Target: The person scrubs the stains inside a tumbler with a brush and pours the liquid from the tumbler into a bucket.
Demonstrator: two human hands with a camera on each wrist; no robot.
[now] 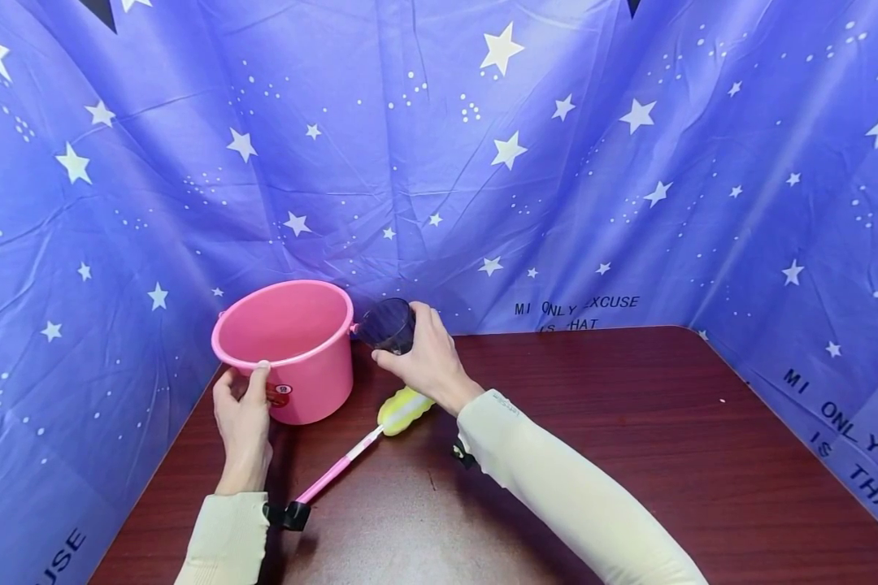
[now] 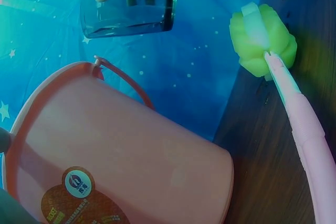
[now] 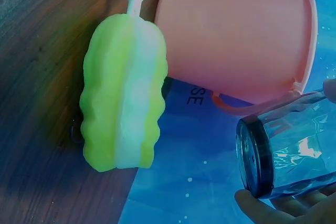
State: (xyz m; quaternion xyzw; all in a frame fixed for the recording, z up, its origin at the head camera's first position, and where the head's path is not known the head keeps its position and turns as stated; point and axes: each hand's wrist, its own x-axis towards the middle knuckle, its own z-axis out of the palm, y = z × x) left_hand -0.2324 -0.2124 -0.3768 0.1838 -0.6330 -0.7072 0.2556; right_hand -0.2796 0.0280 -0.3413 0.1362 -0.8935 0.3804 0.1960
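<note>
A pink bucket (image 1: 315,382) stands upright on the table at the left, with a label on its near side. My left hand (image 1: 243,422) holds it at the near rim, the thumb over the edge and the fingers against the outer wall. My right hand (image 1: 428,357) grips a dark see-through glass (image 1: 389,323) just right of the bucket; the glass (image 3: 294,150) is raised off the table and tilted. Between my arms lies a sponge brush, its yellow-green and white sponge head (image 1: 406,410) below my right hand and its pink handle (image 1: 336,467) pointing toward my left wrist.
The dark red wooden table (image 1: 593,422) extends right and toward me. A blue cloth (image 1: 439,162) with white stars hangs behind it and along both sides, close behind the bucket. The bucket's pink bail handle (image 2: 126,80) hangs down on its far side.
</note>
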